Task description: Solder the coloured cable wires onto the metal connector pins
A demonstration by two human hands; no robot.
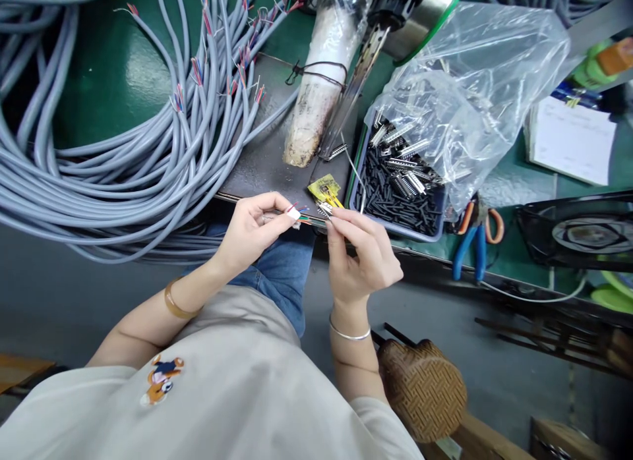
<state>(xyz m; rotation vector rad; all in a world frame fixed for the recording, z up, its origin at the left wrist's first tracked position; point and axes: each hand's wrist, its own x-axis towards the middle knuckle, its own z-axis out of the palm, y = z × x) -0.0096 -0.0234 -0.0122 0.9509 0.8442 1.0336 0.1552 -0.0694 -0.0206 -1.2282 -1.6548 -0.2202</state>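
Observation:
My left hand (pixel 254 228) is closed in a pinch on the stripped end of a grey cable, whose thin coloured wires (pixel 302 216) stick out to the right. My right hand (pixel 360 252) is also pinched shut, its fingertips on a small metal connector (pixel 325 209) at the wire tips. Both hands meet at the front edge of the bench, over my lap. A yellow tool or clip (pixel 325 188) lies just behind the connector.
A big bundle of grey cables (pixel 123 163) with stripped ends fills the left of the green bench. A blue tray (pixel 395 190) of black sleeves and connectors sits under a clear plastic bag (pixel 475 84). Pliers (pixel 477 232), a wrapped pipe (pixel 321 84) and a woven stool (pixel 422 387) are nearby.

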